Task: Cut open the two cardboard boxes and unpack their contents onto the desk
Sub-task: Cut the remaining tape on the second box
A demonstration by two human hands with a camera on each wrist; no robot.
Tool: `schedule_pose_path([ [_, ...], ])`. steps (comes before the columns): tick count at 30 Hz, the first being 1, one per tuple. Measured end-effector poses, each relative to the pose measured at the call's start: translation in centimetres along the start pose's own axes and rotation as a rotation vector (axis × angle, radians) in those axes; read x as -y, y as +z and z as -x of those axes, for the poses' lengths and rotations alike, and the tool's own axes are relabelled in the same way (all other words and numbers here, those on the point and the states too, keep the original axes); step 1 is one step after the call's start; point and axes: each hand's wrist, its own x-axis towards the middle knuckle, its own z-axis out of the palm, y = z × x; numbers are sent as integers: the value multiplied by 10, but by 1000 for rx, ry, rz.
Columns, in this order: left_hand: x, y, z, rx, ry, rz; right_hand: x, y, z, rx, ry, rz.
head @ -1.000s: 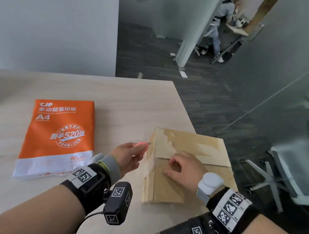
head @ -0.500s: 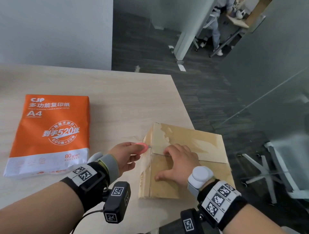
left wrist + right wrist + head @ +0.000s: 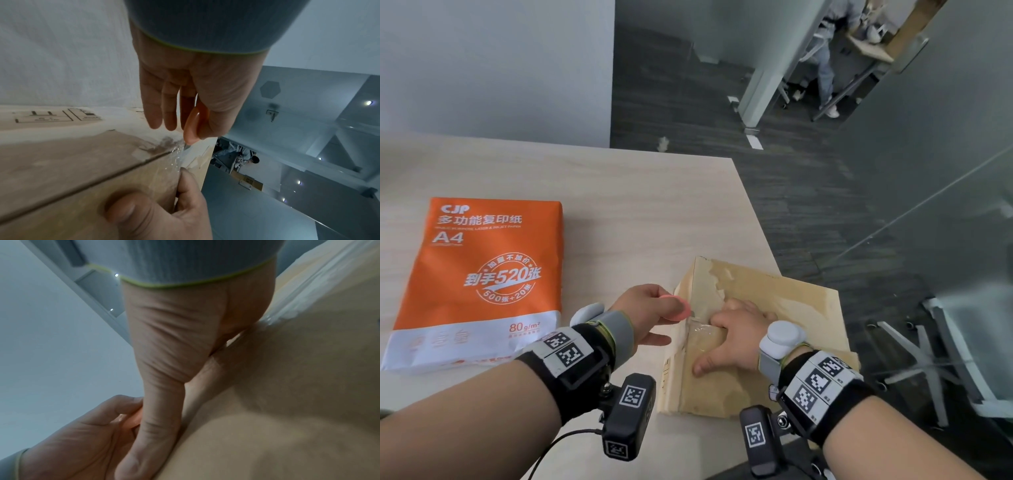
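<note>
A flat brown cardboard box [image 3: 774, 308] lies at the desk's near right corner, its centre seam covered with clear tape. My left hand [image 3: 650, 313] pinches a small round pink cutter [image 3: 676, 308], whose short blade [image 3: 186, 147] touches the taped seam at the box's left edge. My right hand [image 3: 736, 332] presses flat on the box top just right of the blade, thumb spread toward me. In the left wrist view the cutter [image 3: 193, 125] sits between thumb and fingers above the seam [image 3: 102, 177]. The right wrist view shows my right hand [image 3: 174, 353] on the cardboard [image 3: 287, 402].
An orange and white ream of A4 paper [image 3: 479, 277] lies on the wooden desk [image 3: 619, 205] to the left. The desk's right edge runs beside the box, with dark floor and a glass partition [image 3: 928, 212] beyond. A person sits far off at the top right.
My left hand has brought the pink cutter right, from beside the box onto the taped seam. My right hand has slid left along the box top toward the blade.
</note>
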Motion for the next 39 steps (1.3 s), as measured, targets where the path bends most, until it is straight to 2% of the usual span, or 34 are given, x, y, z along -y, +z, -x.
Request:
schedule_pose_path([
  [9,-7,2,-6,-67,-27,-150,0,0,-4,3,3,3],
  [13,-12,-2,-6,-28,-43,-194,-2,0,-5,13,-6,0],
  [17,-10,-4,1,20,-65,-139,-3,0,-4,2,-14,-2],
  [24,-2,-7,5,-23,-102,-103,-3,3,-2,-6,-13,-5],
  [29,2,-2,18,60,-140,-108,-5,5,0,-7,-24,-28],
  [33,1,-5,20,54,-138,-84,-7,6,0,-8,-30,-30],
  [35,-2,-10,20,29,-131,-35,-9,6,3,-62,-46,-65],
  [39,-4,-20,17,-59,-90,17,-16,-4,7,-288,-56,-243],
])
